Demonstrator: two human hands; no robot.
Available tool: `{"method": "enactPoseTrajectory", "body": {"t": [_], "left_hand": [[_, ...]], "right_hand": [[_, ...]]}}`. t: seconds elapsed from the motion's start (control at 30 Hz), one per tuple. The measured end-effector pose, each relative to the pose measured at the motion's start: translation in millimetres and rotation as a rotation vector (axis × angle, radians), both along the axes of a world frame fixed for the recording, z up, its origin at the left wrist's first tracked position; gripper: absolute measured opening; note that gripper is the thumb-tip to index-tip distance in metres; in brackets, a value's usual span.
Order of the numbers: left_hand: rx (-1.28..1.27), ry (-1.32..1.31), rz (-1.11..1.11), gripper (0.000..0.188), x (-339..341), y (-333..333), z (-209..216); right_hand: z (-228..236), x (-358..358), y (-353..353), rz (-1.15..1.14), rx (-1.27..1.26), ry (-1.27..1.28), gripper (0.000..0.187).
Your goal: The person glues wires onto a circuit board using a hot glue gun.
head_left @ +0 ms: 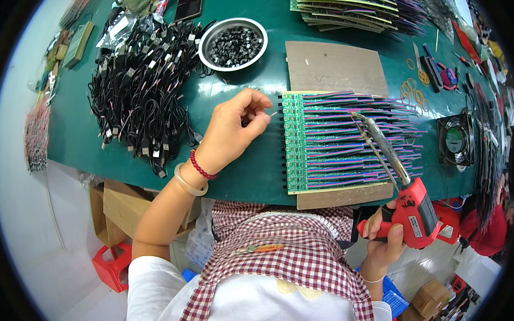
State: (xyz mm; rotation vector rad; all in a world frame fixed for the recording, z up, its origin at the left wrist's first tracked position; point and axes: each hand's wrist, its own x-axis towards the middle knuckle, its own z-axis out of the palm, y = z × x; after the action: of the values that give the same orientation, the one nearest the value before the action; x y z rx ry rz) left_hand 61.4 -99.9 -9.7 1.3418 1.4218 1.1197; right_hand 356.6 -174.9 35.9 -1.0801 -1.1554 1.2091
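My left hand (238, 123) is closed in a pinch just left of the circuit boards, with a thin pale wire end (274, 113) poking out past the fingertips. The rest of what it holds is hidden by the fingers. My right hand (385, 239) grips a red soldering gun (416, 214) by its handle. The gun's long metal tip points up and left over the wires. Beneath it lies a row of green circuit boards (295, 142), side by side, with blue, pink and black wires (353, 147) running off to the right.
A heap of black USB cables (140, 94) covers the table's left part. Beside it stands a metal bowl (203, 42) of small black parts. Brown cardboard (334, 67) lies under the boards. More boards (347, 11) are stacked behind. A black fan (456, 139) and rubber bands (409, 89) sit right.
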Motion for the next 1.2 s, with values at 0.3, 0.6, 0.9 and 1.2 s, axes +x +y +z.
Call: {"method": "enactPoseTrajectory", "body": {"t": [0.3,0.6,0.9,1.2], "left_hand": [[0.391,0.565,-0.058,0.005,9.0,33.1,13.8],[0.38,0.561,-0.099,0.016,17.8,39.0,16.6],[0.3,0.534,-0.132,0.014,26.3,46.4,20.0],[0.232,0.585,-0.129,0.012,33.9,45.3,23.6]], "right_hand": [[24.4,-16.0,23.8,-0.034,-0.181,-0.123,0.044],[29.0,-23.2,40.6,0.089,-0.31,-0.112,0.041],[23.1,-27.2,44.8,0.115,-0.31,-0.338,0.033],[27.1,-29.9,43.4,0.085,-0.381,-0.361,0.025]]}}
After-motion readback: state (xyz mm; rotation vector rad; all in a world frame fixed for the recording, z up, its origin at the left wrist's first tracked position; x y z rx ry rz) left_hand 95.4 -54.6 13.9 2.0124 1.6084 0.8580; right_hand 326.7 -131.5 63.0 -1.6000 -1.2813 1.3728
